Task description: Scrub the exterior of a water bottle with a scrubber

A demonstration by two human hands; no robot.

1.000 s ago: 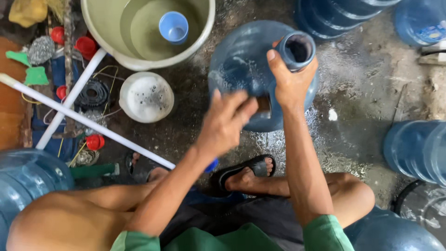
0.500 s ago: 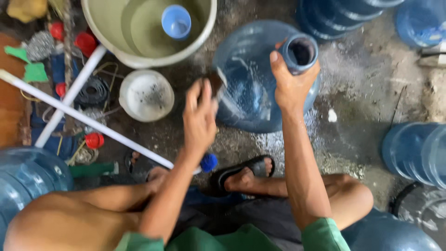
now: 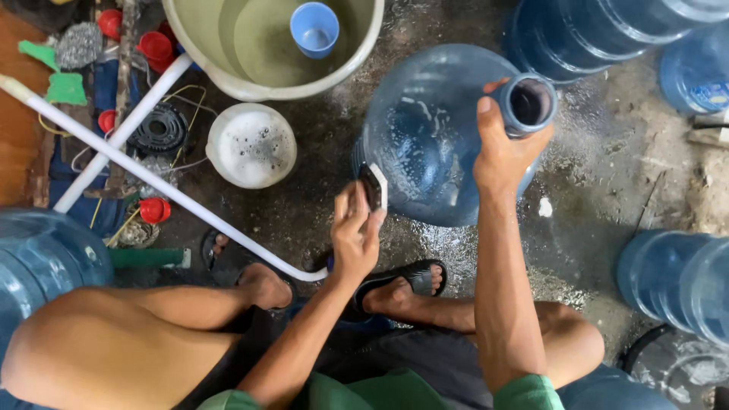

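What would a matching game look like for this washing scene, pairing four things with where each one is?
Things:
1. blue cup
2. small white bowl
3. scrub pad
4. big blue bottle's neck

Places:
A. gripped by the right hand
B. in the water of the big basin
C. on the wet floor, full of suds
D. held by the left hand against the bottle

Pairs: 1-B, 2-C, 3-D, 4-A

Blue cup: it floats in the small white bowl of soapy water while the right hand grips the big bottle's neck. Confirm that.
Not quite. The head view shows the blue cup in the large green basin, not the white bowl. The right hand does grip the big bottle at its neck.
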